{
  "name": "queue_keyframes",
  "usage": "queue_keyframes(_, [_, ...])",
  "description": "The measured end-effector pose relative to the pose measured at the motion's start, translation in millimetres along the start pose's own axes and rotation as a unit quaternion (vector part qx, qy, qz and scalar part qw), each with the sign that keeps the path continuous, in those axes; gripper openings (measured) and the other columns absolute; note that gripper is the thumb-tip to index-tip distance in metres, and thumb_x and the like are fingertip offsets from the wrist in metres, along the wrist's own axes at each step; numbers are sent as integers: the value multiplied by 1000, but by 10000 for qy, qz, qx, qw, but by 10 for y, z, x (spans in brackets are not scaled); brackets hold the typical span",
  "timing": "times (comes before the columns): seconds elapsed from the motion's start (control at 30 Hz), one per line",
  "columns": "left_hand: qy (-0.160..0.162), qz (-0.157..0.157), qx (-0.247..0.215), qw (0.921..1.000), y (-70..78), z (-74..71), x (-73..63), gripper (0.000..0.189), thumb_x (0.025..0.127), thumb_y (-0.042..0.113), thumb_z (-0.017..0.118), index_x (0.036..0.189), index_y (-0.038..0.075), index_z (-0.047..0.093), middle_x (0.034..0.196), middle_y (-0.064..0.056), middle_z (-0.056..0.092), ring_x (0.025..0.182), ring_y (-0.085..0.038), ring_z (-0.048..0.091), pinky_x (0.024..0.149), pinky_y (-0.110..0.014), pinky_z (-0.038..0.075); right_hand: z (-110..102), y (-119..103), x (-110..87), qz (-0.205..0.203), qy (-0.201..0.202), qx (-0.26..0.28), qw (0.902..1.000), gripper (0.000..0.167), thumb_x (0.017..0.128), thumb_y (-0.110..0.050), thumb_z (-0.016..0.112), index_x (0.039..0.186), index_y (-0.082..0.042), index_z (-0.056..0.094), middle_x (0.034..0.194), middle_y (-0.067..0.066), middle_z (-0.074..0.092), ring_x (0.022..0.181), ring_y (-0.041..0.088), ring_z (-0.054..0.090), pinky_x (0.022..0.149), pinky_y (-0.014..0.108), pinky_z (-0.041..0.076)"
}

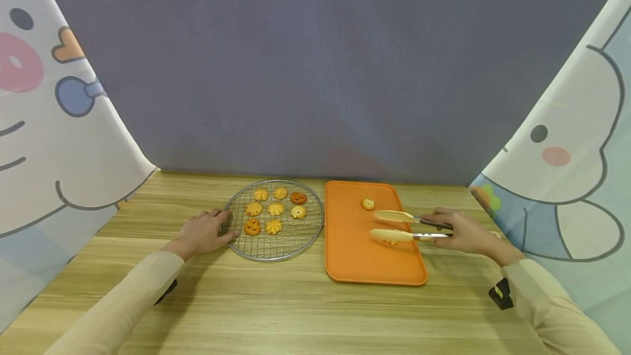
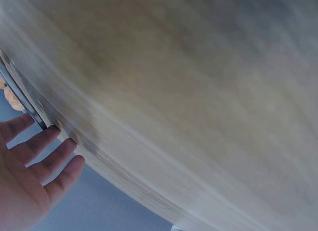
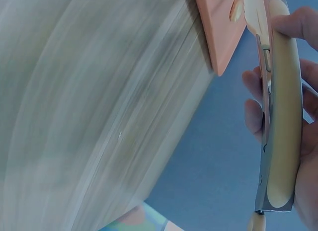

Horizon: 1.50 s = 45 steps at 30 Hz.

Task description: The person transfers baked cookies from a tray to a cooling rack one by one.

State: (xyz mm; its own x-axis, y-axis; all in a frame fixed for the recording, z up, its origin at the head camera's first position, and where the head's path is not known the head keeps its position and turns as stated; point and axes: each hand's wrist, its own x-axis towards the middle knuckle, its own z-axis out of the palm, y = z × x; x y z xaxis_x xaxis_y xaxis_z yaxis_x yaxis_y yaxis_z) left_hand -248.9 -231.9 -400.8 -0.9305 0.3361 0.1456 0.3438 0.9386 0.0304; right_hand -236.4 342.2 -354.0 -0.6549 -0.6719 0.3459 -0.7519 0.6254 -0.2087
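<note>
My left hand (image 1: pixel 203 232) touches the left rim of a round wire rack (image 1: pixel 296 242), fingers spread and loosely bent. Several cookies lie on the rack, among them pretzel-shaped ones (image 1: pixel 252 227) and swirled ones (image 1: pixel 273 227). In my right hand (image 1: pixel 460 230) I grip a pair of food tongs (image 1: pixel 394 235) with cream-coloured tips and handles (image 3: pixel 284 112). The tips are apart, above an orange tray (image 1: pixel 350 262). One cookie (image 1: pixel 368 204) lies on the tray beyond the tongs; another cookie (image 1: pixel 391 242) is partly hidden beneath the nearer tip.
Rack and tray lie side by side on a wood-grain table (image 1: pixel 256 311), a narrow gap between them. A grey-blue panel (image 1: pixel 315 70) rises behind the table. Cartoon-printed cloths (image 1: pixel 79 152) hang at both sides.
</note>
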Motion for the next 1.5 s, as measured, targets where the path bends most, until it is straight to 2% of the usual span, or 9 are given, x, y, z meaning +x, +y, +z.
queue_keyframes(0.23, [30, 19, 15, 10000, -22, 17, -4, 63, 85, 51, 55, 127, 5, 50, 122, -26, 54, 104, -48, 53, 83, -62, 43, -54, 33, -110, -152, 71, -145, 9998, 48, 65, -3, 77, 111, 1, 64, 87, -7, 57, 61, -4, 40, 51, 15, 33])
queue_keyframes(0.63, [-18, -14, 25, 10000, -22, 21, 1, 62, 85, 51, 55, 128, 6, 50, 123, -25, 53, 105, -47, 53, 83, -61, 44, -66, 90, -226, -35, -14, -440, 9990, 48, 61, -6, 78, 106, 1, 66, 84, -10, 55, 59, -4, 41, 49, 12, 34])
queue_keyframes(0.9, [42, -25, 3, 10000, -22, 21, 1, 62, 85, 51, 55, 127, 5, 51, 122, -25, 54, 105, -47, 53, 83, -61, 44, -78, 70, -250, -28, -146, -253, 9996, 44, 64, -6, 78, 106, 1, 65, 83, -10, 55, 58, -10, 36, 47, 12, 34])
queue_keyframes(1.13, [-93, -27, 42, 9999, -26, 11, 15, 62, 86, 51, 53, 128, 5, 49, 123, -26, 52, 105, -48, 52, 84, -61, 43, -93, 54, -236, -286, -76, -203, 9994, 44, 64, -7, 79, 105, 1, 66, 84, -9, 55, 60, -8, 37, 49, 11, 31])
queue_keyframes(1.5, [-5, 6, 80, 10000, -42, 37, 23, 62, 85, 52, 54, 127, 6, 51, 122, -25, 54, 104, -47, 54, 82, -61, 44, -125, 59, -222, -323, -240, -78, 9992, 41, 67, -5, 77, 105, 3, 65, 86, -5, 56, 59, -6, 39, 49, 11, 33])
